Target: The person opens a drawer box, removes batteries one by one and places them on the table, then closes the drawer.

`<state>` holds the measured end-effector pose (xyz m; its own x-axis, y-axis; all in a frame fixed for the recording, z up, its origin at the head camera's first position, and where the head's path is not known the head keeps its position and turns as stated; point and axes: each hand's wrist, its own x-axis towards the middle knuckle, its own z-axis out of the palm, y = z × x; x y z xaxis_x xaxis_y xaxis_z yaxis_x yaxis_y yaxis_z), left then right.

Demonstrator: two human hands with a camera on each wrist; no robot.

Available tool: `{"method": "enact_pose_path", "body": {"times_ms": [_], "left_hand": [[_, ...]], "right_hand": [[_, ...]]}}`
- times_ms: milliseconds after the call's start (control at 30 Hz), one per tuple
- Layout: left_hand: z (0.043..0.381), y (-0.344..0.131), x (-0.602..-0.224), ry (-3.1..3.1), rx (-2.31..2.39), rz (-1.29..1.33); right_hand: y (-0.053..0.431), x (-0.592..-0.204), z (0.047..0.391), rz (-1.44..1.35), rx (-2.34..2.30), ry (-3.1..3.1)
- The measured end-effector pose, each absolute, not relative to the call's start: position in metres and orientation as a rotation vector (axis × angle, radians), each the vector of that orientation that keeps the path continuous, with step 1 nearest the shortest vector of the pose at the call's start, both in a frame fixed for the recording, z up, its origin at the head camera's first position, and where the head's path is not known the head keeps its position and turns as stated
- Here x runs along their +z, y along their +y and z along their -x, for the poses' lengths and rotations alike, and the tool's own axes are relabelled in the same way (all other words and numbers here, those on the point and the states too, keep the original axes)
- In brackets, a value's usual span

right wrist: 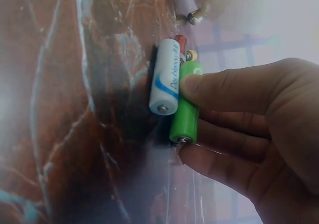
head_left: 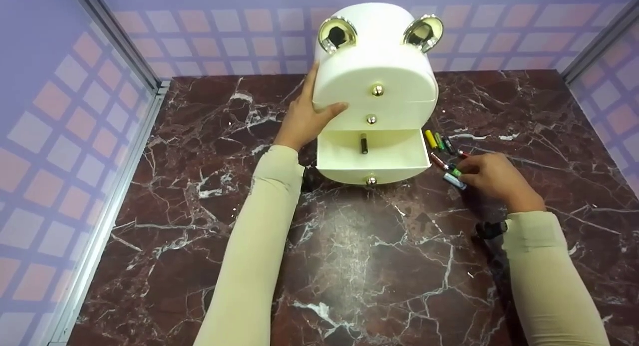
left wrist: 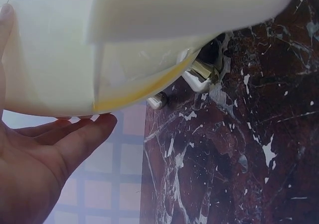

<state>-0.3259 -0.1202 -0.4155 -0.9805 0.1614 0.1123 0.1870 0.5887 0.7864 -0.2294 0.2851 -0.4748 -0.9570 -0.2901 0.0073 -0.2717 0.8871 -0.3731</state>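
A white rounded drawer box with gold ear-like rings and gold knobs stands at the back of the marble-patterned table. Its bottom drawer is pulled out, with one dark battery lying inside. My left hand rests on the box's left side, fingers straight along the wall and thumb on the front. To the right of the drawer, my right hand pinches a green battery between thumb and fingers. A white-and-blue battery lies right beside it, with a red battery behind.
More batteries lie along the box's right side, among them a yellow battery, another green battery and a black battery. Tiled panels, such as the left panel, border the marble-patterned table at the back and both sides.
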Motion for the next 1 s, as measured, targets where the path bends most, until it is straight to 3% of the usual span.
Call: {"method": "enact_pose_path", "body": {"times_ms": [1000], "left_hand": [[0.3234, -0.1196, -0.416, -2.771, -1.399, 0.287]], "right_hand": [[0.2842, -0.4812, 0.228, 0.411, -0.6, 3.021]]}}
